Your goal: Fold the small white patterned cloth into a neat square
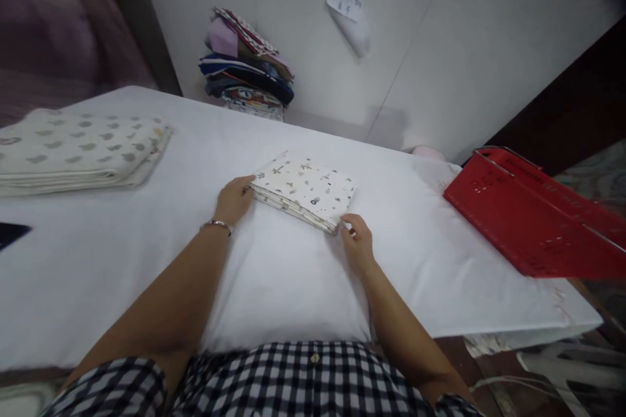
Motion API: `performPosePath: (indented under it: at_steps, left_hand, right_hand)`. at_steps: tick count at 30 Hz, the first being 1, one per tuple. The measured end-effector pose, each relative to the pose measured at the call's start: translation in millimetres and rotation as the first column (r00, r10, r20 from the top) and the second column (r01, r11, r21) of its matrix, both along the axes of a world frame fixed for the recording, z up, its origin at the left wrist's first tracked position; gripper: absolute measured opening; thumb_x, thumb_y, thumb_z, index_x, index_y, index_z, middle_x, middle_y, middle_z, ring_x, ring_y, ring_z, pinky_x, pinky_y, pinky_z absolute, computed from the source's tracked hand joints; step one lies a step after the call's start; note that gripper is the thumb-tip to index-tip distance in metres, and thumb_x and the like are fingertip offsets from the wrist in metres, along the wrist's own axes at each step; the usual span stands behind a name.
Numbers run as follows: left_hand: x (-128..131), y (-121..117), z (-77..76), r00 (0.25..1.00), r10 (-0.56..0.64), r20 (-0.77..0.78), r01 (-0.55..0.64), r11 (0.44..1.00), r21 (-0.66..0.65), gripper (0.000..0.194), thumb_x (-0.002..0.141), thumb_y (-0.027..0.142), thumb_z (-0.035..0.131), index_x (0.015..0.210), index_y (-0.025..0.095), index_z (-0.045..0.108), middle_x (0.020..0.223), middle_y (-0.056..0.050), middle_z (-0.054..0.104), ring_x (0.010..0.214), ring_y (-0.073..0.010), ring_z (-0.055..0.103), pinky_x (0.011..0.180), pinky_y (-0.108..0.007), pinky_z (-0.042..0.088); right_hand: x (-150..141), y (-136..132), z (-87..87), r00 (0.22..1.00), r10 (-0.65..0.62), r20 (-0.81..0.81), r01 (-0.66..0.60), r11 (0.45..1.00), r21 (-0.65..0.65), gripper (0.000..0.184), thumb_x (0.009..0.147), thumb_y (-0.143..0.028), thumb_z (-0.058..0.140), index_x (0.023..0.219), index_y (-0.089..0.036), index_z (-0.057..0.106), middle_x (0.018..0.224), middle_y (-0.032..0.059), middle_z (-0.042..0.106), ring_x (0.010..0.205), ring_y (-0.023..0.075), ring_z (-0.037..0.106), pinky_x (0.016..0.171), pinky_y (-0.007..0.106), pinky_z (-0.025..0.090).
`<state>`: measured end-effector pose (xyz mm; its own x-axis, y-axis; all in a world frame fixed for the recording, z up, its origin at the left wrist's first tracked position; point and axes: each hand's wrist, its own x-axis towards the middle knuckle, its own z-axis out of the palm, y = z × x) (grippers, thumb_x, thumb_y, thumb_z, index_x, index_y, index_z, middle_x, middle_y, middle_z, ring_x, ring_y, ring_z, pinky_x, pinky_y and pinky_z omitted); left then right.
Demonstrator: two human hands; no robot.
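A folded white cloth (308, 186) with small dark and olive prints lies on the white-covered table in front of me, its layered edge facing me. At its left near corner, my left hand (235, 201) is closed with thumb and fingers on the layers; a bracelet circles that wrist. My right hand (358, 238) pinches the right near corner, its fingers curled. Both forearms reach in from the bottom of the view. Farther left rests a larger folded cloth (83, 150) with grey-green spots, apart from both hands.
A red plastic basket (533, 221) stands at the table's right side. Several folded fabrics (247, 71) are stacked behind the far edge, against the grey wall. A paper sheet (348, 13) hangs on that wall. A dark flat object (12, 233) lies at the left.
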<state>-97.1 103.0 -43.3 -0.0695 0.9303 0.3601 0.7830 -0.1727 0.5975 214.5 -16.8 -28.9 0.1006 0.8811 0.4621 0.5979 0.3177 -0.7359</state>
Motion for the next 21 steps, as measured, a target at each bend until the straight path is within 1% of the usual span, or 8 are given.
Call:
performPosePath:
  at_steps: [1,3,6,9,15,17,18,21]
  left_hand:
    - [0,0,1.3,1.000,0.006,0.006,-0.006,1.000,-0.018,0.042,0.078,0.021,0.042,0.115,0.019,0.061,0.120,-0.005,0.060,0.112,-0.0214,0.053,0.100,-0.036,0.039]
    - [1,-1,4.0,0.999,0.028,0.019,-0.028,0.999,-0.037,0.041,0.078,0.021,0.042,0.114,0.020,0.062,0.120,-0.004,0.060,0.110,-0.0219,0.054,0.099,-0.035,0.040]
    - [2,-2,8.4,0.996,0.085,0.039,-0.081,0.993,-0.082,0.038,0.079,0.021,0.043,0.111,0.022,0.064,0.117,-0.004,0.062,0.107,-0.0250,0.056,0.095,-0.039,0.044]
    - [2,-2,11.2,0.984,0.157,0.082,-0.144,0.979,-0.145,0.036,0.078,0.021,0.045,0.107,0.022,0.067,0.111,-0.004,0.065,0.101,-0.0272,0.059,0.089,-0.042,0.046]
    - [-1,2,8.6,0.976,0.186,0.117,-0.162,0.969,-0.187,0.039,0.074,0.021,0.044,0.105,0.022,0.068,0.103,-0.004,0.067,0.093,-0.0229,0.061,0.086,-0.036,0.047]
    - [-1,1,10.9,0.980,0.168,0.111,-0.150,0.977,-0.151,0.040,0.073,0.019,0.043,0.104,0.021,0.068,0.107,-0.004,0.066,0.097,-0.0228,0.060,0.088,-0.036,0.046]
    - [0,0,13.4,0.984,0.153,0.095,-0.144,0.985,-0.097,0.040,0.072,0.018,0.043,0.102,0.020,0.068,0.111,-0.005,0.064,0.102,-0.0229,0.058,0.092,-0.036,0.044]
    - [13,-8,22.9,0.997,0.078,-0.025,-0.074,0.987,0.144,0.041,0.072,0.014,0.041,0.104,0.020,0.067,0.124,-0.005,0.057,0.118,-0.0224,0.047,0.102,-0.039,0.035]
  right_hand:
    - [-1,-2,-1.7,0.995,0.030,0.095,-0.034,0.999,0.039,0.024,0.083,-0.024,0.048,0.101,-0.022,0.062,0.110,0.0075,0.060,0.102,0.0201,0.054,0.081,0.035,0.048]
    - [-3,-4,-4.4,0.961,0.085,0.265,-0.110,0.991,0.082,0.033,0.082,-0.019,0.048,0.113,-0.023,0.059,0.121,0.0082,0.056,0.116,0.0219,0.047,0.096,0.041,0.041]
    - [-1,-3,-7.1,0.875,0.179,0.450,-0.221,0.974,0.043,0.041,0.081,-0.013,0.046,0.121,-0.021,0.055,0.123,0.0076,0.056,0.121,0.0216,0.044,0.102,0.042,0.036]
    - [2,-3,-9.9,0.831,0.198,0.520,-0.231,0.973,-0.001,0.040,0.082,-0.010,0.044,0.118,-0.021,0.056,0.122,0.0058,0.058,0.120,0.0207,0.045,0.100,0.041,0.037]
    - [2,-3,-15.0,0.829,0.162,0.536,-0.209,0.978,0.027,0.038,0.081,-0.007,0.042,0.113,-0.020,0.060,0.119,0.0060,0.061,0.118,0.0215,0.047,0.097,0.042,0.039]
    - [1,-2,-16.9,0.833,0.157,0.530,-0.218,0.974,0.054,0.038,0.080,-0.007,0.042,0.111,-0.020,0.060,0.118,0.0067,0.061,0.117,0.0217,0.048,0.097,0.042,0.040]
    - [1,-2,-18.1,0.836,0.155,0.526,-0.223,0.973,0.068,0.038,0.080,-0.007,0.042,0.111,-0.019,0.060,0.117,0.0070,0.061,0.117,0.0219,0.049,0.096,0.042,0.040]
    - [0,1,-21.6,0.848,0.147,0.510,-0.232,0.967,0.107,0.037,0.080,-0.007,0.042,0.109,-0.020,0.061,0.115,0.0074,0.062,0.115,0.0220,0.050,0.095,0.043,0.042]
